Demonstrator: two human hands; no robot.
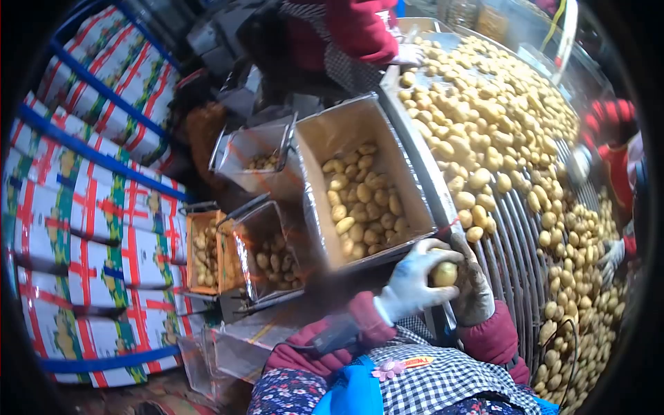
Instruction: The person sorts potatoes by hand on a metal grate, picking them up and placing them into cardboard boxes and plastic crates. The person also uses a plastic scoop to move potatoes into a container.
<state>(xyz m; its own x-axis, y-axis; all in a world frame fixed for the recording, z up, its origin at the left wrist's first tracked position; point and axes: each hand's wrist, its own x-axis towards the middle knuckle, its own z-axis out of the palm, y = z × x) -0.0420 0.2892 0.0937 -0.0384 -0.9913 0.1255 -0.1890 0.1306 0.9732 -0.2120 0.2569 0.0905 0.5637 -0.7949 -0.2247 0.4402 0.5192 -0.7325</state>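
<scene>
My left hand point(418, 277), in a whitish glove, curls thumb and fingers around a potato point(444, 274). Right beside that potato is my right hand point(475, 287), in a dirt-stained glove, its fingers stretched upward and seen edge-on; part of its palm is turned from view. Both hands are over the near corner of a plastic-lined cardboard box point(315, 162), close to the sorting table's metal edge point(427, 173). Inside the box lies a layer of loose potatoes point(363, 197).
Slatted bars point(510, 256) and a big heap of potatoes point(484, 104) fill the sorting table. Smaller boxes point(256, 142) and an orange crate point(221, 252) hold more potatoes. Printed cartons point(90, 200) are stacked left. Co-workers' gloved hands point(409, 54) reach in from behind and right.
</scene>
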